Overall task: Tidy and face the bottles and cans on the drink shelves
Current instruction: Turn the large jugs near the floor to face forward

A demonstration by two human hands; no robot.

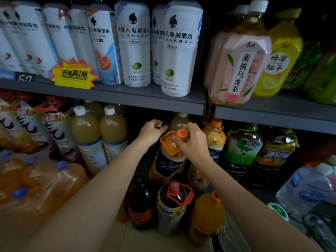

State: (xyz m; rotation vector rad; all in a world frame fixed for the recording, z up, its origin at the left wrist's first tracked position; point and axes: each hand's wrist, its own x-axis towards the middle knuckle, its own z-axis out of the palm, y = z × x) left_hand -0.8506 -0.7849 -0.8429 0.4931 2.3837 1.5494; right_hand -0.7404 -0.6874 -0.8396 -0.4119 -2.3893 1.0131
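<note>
Bottle [168,160] with an orange cap and carry handle stands on the lower drink shelf [254,113], in the gap between pale juice bottles [99,135] and a green tea bottle [243,144]. The right hand [192,142] pinches its cap, likely to turn the label forward. The left hand [151,131], fingers curled, hovers just behind the handle; whether it holds anything cannot be told. White bottles [135,44] line the shelf above.
</note>
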